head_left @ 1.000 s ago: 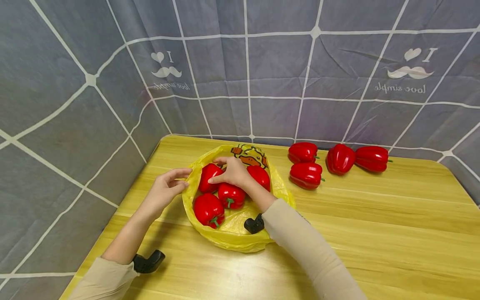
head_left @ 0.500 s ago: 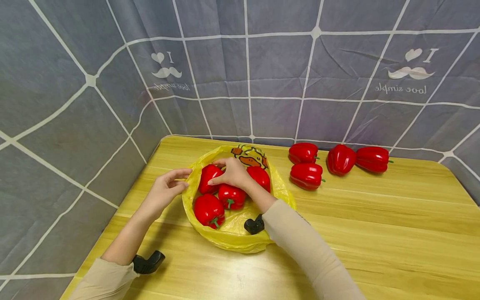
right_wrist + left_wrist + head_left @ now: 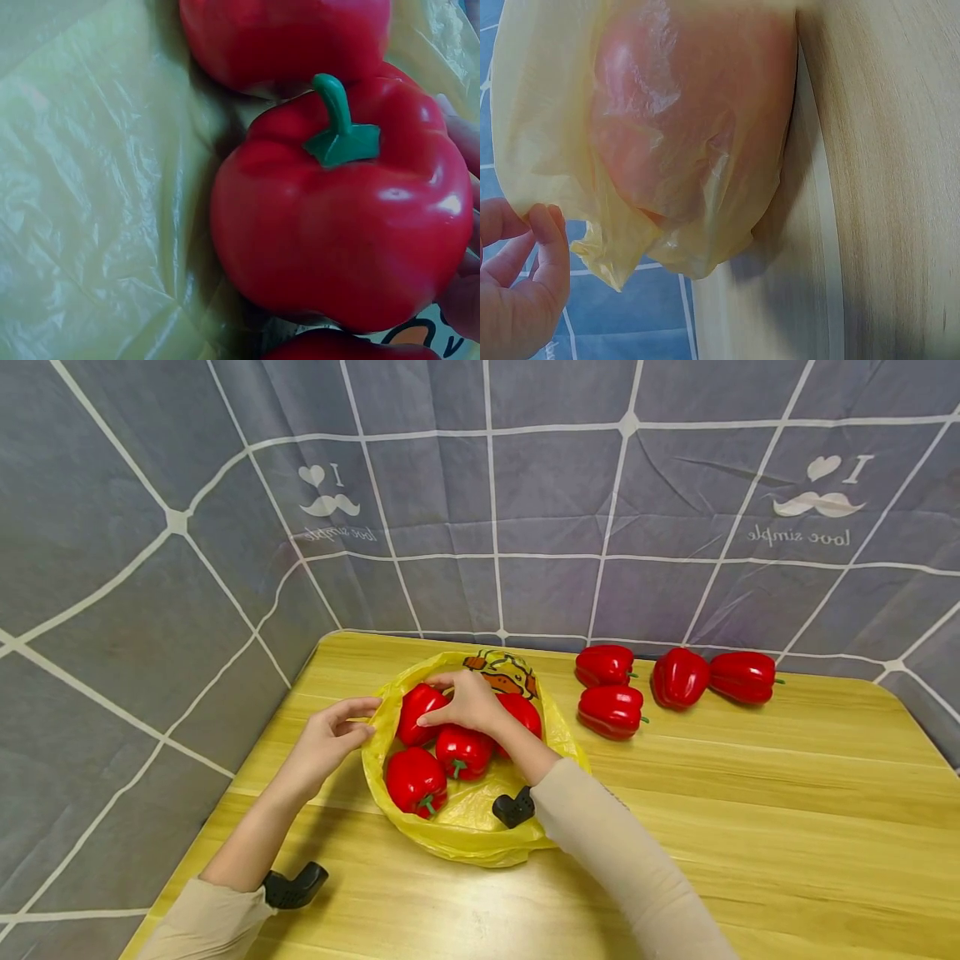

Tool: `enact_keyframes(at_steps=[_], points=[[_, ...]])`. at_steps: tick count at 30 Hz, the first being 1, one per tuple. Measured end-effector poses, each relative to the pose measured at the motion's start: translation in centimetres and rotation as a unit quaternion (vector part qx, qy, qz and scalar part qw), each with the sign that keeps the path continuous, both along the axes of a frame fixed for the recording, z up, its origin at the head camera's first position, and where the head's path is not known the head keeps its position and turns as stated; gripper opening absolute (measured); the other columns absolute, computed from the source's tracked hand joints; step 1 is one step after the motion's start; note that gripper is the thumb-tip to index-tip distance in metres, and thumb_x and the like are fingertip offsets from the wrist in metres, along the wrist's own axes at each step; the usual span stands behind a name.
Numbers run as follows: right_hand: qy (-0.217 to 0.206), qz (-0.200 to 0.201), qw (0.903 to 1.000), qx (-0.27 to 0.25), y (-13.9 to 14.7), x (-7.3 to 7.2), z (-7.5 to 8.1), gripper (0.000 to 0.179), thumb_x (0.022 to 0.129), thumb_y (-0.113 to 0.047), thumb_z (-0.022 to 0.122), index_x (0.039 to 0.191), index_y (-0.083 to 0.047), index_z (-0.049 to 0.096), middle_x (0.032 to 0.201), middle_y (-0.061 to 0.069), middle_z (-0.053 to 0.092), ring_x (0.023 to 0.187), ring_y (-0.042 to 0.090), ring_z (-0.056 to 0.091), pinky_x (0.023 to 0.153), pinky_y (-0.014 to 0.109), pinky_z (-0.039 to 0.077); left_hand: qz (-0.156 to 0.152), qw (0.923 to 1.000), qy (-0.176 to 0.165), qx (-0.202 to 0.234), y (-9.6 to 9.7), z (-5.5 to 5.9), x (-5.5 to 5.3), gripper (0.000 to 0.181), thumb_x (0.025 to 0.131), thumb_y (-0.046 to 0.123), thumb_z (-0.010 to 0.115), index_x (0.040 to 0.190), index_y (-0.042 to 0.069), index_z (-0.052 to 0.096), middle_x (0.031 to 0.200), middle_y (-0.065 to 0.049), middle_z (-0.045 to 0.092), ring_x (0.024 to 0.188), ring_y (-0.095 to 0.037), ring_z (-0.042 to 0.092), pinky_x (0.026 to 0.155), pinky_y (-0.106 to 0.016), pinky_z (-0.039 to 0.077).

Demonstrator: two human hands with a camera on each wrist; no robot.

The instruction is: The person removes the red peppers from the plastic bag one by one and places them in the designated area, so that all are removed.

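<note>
A yellow plastic bag (image 3: 465, 843) with a duck print lies with its mouth spread, several red bell peppers inside. My left hand (image 3: 333, 737) pinches the bag's left rim between thumb and fingers; in the left wrist view that hand (image 3: 525, 285) holds the thin edge, and a pepper shows faintly through the film. Inside the bag, my right hand (image 3: 468, 702) grips the upper-left bell pepper (image 3: 418, 714), its thumb on the near side. Beside it sit a middle pepper (image 3: 463, 753), a lower-left pepper (image 3: 415, 779) and one partly under the right wrist. The right wrist view shows a green-stemmed pepper (image 3: 337, 217) up close.
To the bag's right on the wooden table (image 3: 750, 827) lie several more red peppers, among them a near one (image 3: 611, 711) and a far-right one (image 3: 742, 677). A grey tile-pattern curtain (image 3: 555, 518) hangs behind and at the left. Black wrist devices (image 3: 296, 885) stick out from the sleeves.
Both hands keep nearly the same place. The right wrist has shifted very slightly to the right, and the view has drifted a little.
</note>
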State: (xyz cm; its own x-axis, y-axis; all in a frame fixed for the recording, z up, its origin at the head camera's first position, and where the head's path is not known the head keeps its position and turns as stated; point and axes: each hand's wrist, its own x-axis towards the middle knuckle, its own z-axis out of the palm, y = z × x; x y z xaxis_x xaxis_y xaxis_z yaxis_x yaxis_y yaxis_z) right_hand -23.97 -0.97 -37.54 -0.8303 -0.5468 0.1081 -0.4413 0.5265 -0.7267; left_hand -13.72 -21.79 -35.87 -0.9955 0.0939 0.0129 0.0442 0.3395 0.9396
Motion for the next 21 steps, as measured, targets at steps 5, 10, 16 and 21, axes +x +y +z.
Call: enact_keyframes(at_steps=[5,10,16,21], points=[[0.004,0.002,1.0,-0.001,0.2,0.1,0.3,0.058,0.071,-0.026,0.082,0.121,-0.006,0.062,0.114,0.009,0.064,0.103,0.021,0.058,0.083,0.027,0.048,0.003,1.0,-0.001,-0.001,0.1,0.1,0.0,0.039,0.092,0.002,0.053,0.129,-0.006,0.048,0.124,-0.024,0.049,0.09,-0.007,0.057,0.078,-0.018,0.048],[0.0,-0.002,1.0,-0.005,0.3,0.1,0.7,0.058,0.071,-0.025,0.082,0.121,-0.006,0.062,0.114,0.008,0.064,0.102,0.021,0.058,0.083,0.027,0.048,0.006,1.0,0.0,0.002,0.2,0.1,0.0,0.038,0.091,0.001,0.053,0.129,-0.007,0.049,0.124,-0.025,0.049,0.089,-0.007,0.057,0.078,-0.017,0.048],[-0.005,-0.004,1.0,-0.006,0.5,0.1,0.9,0.058,0.071,-0.026,0.082,0.122,-0.008,0.062,0.115,0.008,0.064,0.099,0.021,0.059,0.079,0.025,0.05,0.007,1.0,0.002,-0.003,0.3,0.2,0.0,0.038,0.091,0.001,0.053,0.128,-0.007,0.048,0.124,-0.025,0.049,0.089,-0.008,0.057,0.077,-0.017,0.048],[-0.004,-0.002,1.0,-0.006,0.6,0.1,1.2,0.059,0.071,-0.025,0.082,0.124,-0.008,0.061,0.117,0.008,0.063,0.097,0.021,0.06,0.078,0.024,0.05,0.008,1.0,0.002,-0.003,0.3,0.5,0.1,0.039,0.091,0.0,0.052,0.129,-0.007,0.048,0.124,-0.026,0.049,0.088,-0.006,0.056,0.077,-0.017,0.048]])
